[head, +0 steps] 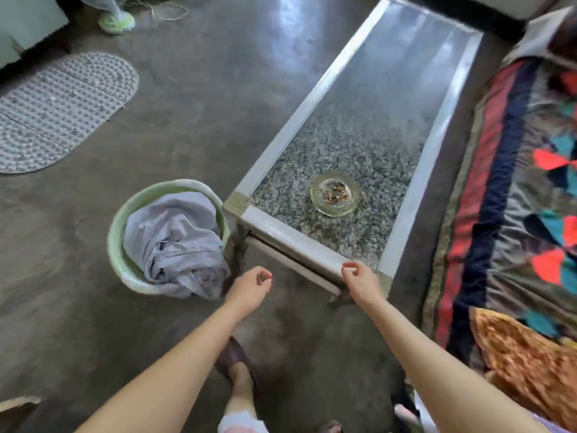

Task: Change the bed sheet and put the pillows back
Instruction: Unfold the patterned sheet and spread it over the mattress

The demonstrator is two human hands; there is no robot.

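A crumpled pale lilac sheet (175, 242) fills a light green round basket (116, 232) on the floor at centre left. My left hand (249, 289) hovers just right of the basket with fingers loosely curled, holding nothing. My right hand (359, 281) hangs over the near end of a low stone-topped table (315, 242), fingers loosely curled and empty. A patchwork quilt (512, 195) in red, navy and teal covers the bed along the right edge. An orange patterned cloth (524, 360) lies on it near me. No pillows are in view.
A glass ashtray (335, 195) sits on the table near its front end. A grey oval mat (59, 110) lies on the dark polished floor at the left. Another person's foot in a green shoe (116, 21) stands at the top left. My own feet are below.
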